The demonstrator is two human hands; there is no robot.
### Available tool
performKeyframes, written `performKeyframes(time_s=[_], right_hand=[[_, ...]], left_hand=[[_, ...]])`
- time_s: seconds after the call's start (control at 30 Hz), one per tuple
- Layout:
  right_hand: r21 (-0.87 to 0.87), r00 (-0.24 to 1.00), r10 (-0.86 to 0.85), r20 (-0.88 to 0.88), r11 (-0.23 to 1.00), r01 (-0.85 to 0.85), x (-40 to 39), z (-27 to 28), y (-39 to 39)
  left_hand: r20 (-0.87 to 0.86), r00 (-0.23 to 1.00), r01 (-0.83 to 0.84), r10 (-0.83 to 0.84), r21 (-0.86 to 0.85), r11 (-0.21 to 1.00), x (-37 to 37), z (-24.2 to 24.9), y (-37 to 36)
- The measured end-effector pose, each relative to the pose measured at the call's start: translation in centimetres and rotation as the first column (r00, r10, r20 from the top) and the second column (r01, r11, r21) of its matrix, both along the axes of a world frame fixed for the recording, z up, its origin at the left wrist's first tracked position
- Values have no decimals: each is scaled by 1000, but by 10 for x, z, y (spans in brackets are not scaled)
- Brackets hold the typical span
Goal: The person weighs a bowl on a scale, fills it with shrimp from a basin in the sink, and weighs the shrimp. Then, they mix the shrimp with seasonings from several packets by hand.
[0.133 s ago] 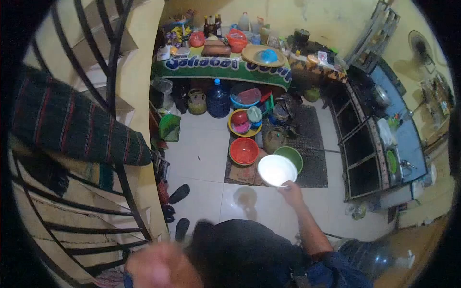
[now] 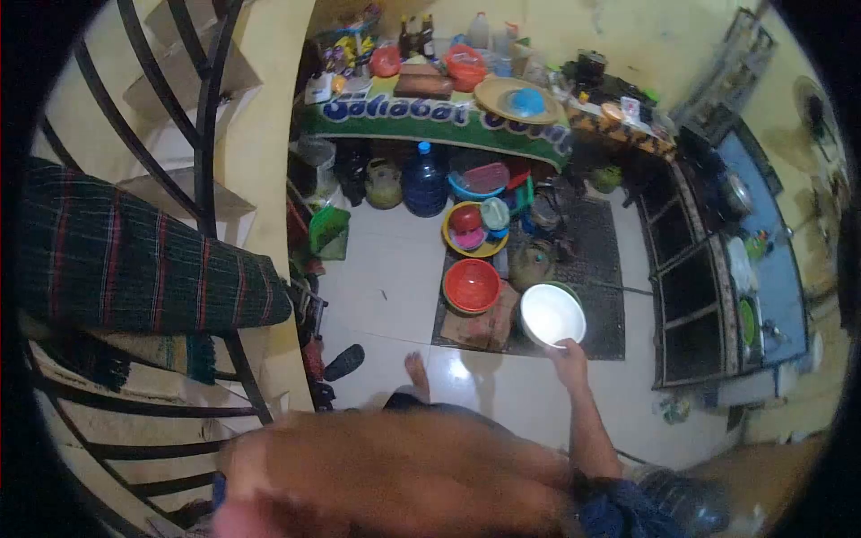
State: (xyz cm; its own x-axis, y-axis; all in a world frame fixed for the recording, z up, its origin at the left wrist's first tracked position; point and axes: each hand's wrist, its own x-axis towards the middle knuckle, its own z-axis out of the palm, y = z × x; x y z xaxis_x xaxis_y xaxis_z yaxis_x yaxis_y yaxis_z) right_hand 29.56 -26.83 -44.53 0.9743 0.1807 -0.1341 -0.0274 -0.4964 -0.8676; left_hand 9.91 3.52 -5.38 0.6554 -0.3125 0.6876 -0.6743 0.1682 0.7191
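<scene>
White bowl: it was held up in front of one dark mat, perhaps laid to catch drips. One blue water jug stood beyond the bowl, leftward. One yellow basin lay nearer it, one red basin to its left, one green basin mostly hidden behind it. The yellow one grouped at least three small containers, probably for tidiness. The right hand was closed on the bowl's near rim, likely for one-handed carrying; the blurred left hand, nearer the camera, couldn't be read.

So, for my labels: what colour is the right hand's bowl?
The bowl is white, clearest in the head view.
</scene>
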Motion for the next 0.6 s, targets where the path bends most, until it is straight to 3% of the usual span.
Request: performKeyframes(time_s=[0.17, 0.23, 0.27, 0.3, 0.37, 0.5, 0.53, 0.57, 0.6], right_hand=[[-247, 994, 76, 80, 967, -54, 31, -34, -27], [-239, 996, -63, 55, 968, 75, 30, -104, -49], [-246, 991, -115, -63, 964, 96, 19, -111, -48], [-256, 977, -143, -162, 962, 98, 31, -109, -35], [-434, 986, -45, -160, 901, -29, 31, -46, 18], [-52, 980, -78, -185, 996, 70, 86, 15, 108], [53, 976, -67, -205, 995, 80, 100, 19, 131], [155, 971, -49, -233, 984, 86, 115, 19, 149], [23, 988, -17, -155, 1000, 21, 141, 8, 157]], left_hand=[[-26, 985, 160, -171, -238, 958, 96, -18, 17], [-33, 963, 239, -267, -347, 907, 134, -19, 33], [-47, 949, 270, -312, -393, 879, 153, -19, 42], [-43, 941, 283, -335, -441, 852, 168, -20, 53], [-32, 927, 301, -375, -535, 790, 208, -17, 75], [168, 912, 384, -375, -673, 633, 290, 7, 136], [305, 908, 416, -287, -735, 535, 312, 10, 141], [334, 857, 502, -392, -717, 484, 334, 3, 154], [355, 794, 576, -493, -698, 425, 357, -5, 167]])
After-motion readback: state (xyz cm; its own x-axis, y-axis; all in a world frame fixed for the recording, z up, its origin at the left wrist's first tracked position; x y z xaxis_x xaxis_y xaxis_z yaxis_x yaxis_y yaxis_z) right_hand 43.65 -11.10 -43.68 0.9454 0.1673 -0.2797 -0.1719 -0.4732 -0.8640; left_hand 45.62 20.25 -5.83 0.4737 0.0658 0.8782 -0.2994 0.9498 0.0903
